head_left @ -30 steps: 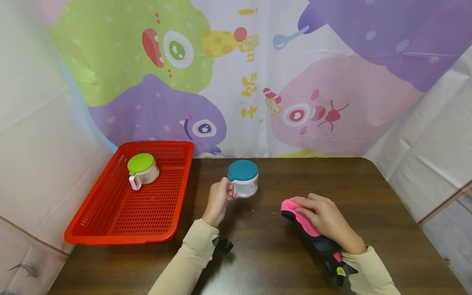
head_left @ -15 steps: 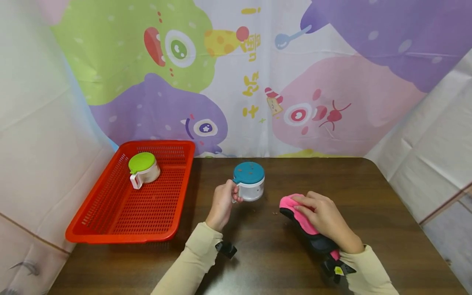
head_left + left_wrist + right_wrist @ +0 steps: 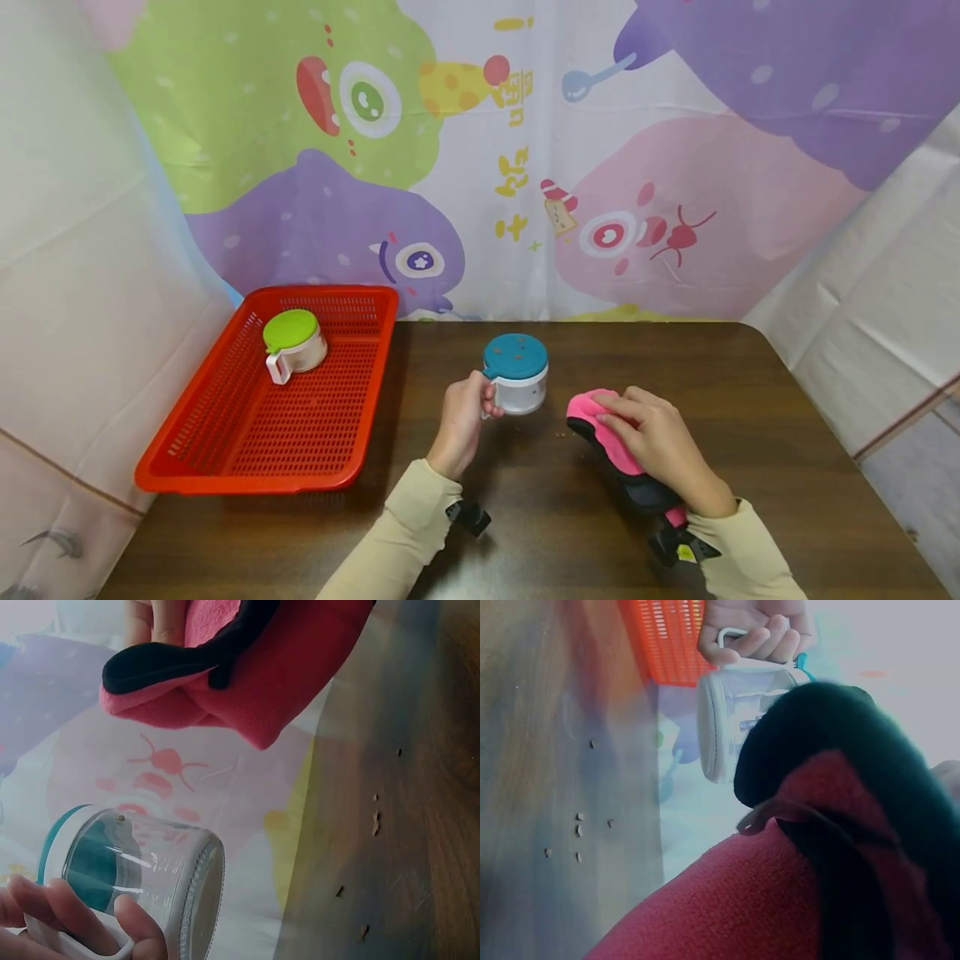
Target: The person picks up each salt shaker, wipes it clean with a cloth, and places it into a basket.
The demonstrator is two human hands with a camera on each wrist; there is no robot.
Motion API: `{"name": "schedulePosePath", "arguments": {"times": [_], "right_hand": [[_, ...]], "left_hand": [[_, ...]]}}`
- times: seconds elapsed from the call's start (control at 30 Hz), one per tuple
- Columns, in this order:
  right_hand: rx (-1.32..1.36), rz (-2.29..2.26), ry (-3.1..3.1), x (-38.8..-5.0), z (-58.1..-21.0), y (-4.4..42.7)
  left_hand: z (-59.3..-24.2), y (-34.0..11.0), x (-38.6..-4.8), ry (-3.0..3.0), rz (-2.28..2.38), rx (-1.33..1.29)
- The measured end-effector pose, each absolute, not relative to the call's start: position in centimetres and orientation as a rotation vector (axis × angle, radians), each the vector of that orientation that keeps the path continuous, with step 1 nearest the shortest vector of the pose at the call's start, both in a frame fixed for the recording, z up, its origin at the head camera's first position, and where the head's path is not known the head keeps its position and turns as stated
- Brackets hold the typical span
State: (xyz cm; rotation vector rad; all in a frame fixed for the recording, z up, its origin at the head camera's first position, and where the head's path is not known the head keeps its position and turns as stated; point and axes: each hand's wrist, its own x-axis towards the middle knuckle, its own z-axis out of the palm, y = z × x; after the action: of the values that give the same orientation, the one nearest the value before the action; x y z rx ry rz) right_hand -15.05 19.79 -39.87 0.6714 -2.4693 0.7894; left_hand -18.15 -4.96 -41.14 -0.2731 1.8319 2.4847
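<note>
My left hand grips the handle of a clear seasoning jar with a blue lid. Small brown bits lie on top of that lid. In the left wrist view the glass jar is clear of the wooden surface, and fingers curl through its white handle. My right hand pinches a fuzzy pink cloth with black trim, just right of the jar. Seen from the right wrist, the cloth has a small loop and partly hides the jar.
A red plastic basket stands at the left, with a green-lidded jar inside. Small brown crumbs are scattered on the wooden table below the hands. A cartoon-printed curtain hangs behind the table.
My left hand has carried the blue-lidded jar to the right and slightly nearer, towards the cloth. The right hand with the cloth has shifted only slightly left.
</note>
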Motion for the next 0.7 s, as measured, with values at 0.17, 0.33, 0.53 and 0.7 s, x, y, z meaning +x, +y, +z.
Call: {"name": "schedulePosePath", "arguments": {"times": [0.17,0.33,0.53,0.7], "right_hand": [[0.676,0.791,-2.446,-15.0,-40.0,19.5],[0.673,0.785,-2.448,-14.8,-40.0,19.0],[0.679,0.773,-2.426,-14.5,-40.1,18.5],[0.688,0.731,-2.366,-14.6,-40.1,18.1]], "left_hand": [[-41.1,-4.7,-17.8,1.857,2.466,-0.272],[-41.3,-4.5,-17.7,1.869,2.455,-0.279],[-41.4,-4.1,-17.5,1.859,2.459,-0.280],[-41.5,-3.9,-17.4,1.853,2.458,-0.279]]}}
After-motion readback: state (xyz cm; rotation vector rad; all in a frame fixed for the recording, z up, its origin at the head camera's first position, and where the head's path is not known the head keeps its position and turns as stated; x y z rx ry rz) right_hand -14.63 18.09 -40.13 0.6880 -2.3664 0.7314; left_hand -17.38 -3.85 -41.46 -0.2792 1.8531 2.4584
